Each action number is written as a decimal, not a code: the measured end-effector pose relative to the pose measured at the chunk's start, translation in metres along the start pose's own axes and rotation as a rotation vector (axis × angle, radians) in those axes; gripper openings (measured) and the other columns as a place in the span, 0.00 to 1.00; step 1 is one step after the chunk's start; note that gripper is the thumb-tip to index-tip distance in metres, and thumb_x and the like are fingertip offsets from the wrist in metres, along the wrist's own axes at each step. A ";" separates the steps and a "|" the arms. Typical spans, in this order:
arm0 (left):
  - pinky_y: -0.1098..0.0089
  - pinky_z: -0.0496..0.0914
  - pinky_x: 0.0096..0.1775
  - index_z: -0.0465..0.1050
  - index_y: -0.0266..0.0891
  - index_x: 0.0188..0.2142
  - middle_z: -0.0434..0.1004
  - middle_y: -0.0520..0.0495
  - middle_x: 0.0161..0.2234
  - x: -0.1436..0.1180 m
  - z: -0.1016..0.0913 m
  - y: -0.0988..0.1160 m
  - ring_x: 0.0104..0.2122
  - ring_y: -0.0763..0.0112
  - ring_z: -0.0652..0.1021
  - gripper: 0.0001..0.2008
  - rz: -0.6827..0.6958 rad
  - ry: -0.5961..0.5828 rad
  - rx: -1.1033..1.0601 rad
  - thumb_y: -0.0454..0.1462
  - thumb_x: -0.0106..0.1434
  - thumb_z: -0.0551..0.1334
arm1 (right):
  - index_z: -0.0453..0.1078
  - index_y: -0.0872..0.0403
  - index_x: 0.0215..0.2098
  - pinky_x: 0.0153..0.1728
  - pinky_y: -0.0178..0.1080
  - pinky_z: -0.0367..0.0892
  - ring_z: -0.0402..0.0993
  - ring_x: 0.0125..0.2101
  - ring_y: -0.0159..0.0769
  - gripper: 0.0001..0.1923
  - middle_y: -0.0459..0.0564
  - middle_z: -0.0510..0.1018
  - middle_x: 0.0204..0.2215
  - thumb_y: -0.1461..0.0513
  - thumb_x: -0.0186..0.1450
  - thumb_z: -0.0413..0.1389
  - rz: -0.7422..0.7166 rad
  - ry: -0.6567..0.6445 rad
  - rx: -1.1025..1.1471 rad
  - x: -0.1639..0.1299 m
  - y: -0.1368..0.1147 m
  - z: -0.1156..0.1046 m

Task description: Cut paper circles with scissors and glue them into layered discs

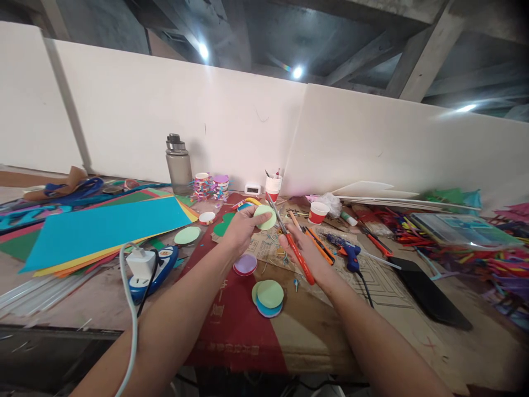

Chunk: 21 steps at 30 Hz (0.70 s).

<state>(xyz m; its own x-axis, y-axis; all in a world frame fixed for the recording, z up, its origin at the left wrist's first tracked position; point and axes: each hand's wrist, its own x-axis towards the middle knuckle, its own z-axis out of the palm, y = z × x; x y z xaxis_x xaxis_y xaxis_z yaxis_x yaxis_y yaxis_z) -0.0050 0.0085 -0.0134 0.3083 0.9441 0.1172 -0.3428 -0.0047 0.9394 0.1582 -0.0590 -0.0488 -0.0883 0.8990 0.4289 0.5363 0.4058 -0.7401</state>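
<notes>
A pale green paper circle (pixel 266 219) is pinched between the thumb and fingers of my left hand (pixel 241 227). My right hand (pixel 306 249) grips red-handled scissors (pixel 300 257), their blades pointing up and away beside the circle's right edge. Whether the blades touch the paper I cannot tell. Below the hands, a small stack of pale green and blue paper circles (pixel 270 294) lies on the cardboard. Nearer my left wrist is a purple paper circle (pixel 245 262) with red under it. Another pale green circle (pixel 187 235) lies farther left.
Coloured paper sheets (pixel 111 223) and a power strip (pixel 165 264) are on the left. A bottle (pixel 179 165), decorated cups (pixel 220 187) and stacked paper cups (pixel 273 184) stand behind. Rightward are a red cup (pixel 318 213), utility knives (pixel 320 245), a blue glue gun (pixel 350 256) and a plastic case (pixel 463 229).
</notes>
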 end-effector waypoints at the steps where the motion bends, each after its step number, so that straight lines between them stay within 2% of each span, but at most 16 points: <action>1: 0.73 0.61 0.31 0.77 0.36 0.27 0.76 0.49 0.27 0.000 0.000 0.000 0.26 0.74 0.71 0.16 -0.005 -0.001 0.007 0.41 0.40 0.75 | 0.63 0.50 0.36 0.22 0.34 0.53 0.54 0.20 0.28 0.13 0.41 0.61 0.21 0.49 0.66 0.52 0.004 -0.012 0.000 0.000 0.000 0.000; 8: 0.73 0.63 0.30 0.76 0.36 0.26 0.75 0.50 0.25 0.001 0.000 0.004 0.26 0.74 0.72 0.17 -0.035 -0.005 -0.014 0.40 0.37 0.76 | 0.61 0.49 0.35 0.22 0.34 0.52 0.53 0.20 0.28 0.11 0.40 0.61 0.21 0.52 0.66 0.53 0.063 -0.069 -0.003 0.000 -0.005 -0.004; 21: 0.73 0.66 0.31 0.77 0.35 0.28 0.76 0.48 0.28 0.004 -0.009 0.006 0.28 0.73 0.73 0.20 -0.070 -0.076 -0.034 0.39 0.34 0.77 | 0.61 0.51 0.34 0.23 0.34 0.53 0.56 0.22 0.28 0.13 0.41 0.64 0.23 0.51 0.65 0.53 0.068 -0.086 -0.065 -0.001 -0.010 -0.008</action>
<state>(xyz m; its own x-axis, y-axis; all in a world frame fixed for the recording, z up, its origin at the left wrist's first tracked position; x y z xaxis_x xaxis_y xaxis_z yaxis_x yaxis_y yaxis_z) -0.0141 0.0154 -0.0098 0.3979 0.9142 0.0772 -0.3477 0.0724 0.9348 0.1599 -0.0653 -0.0378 -0.1201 0.9359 0.3313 0.5963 0.3348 -0.7296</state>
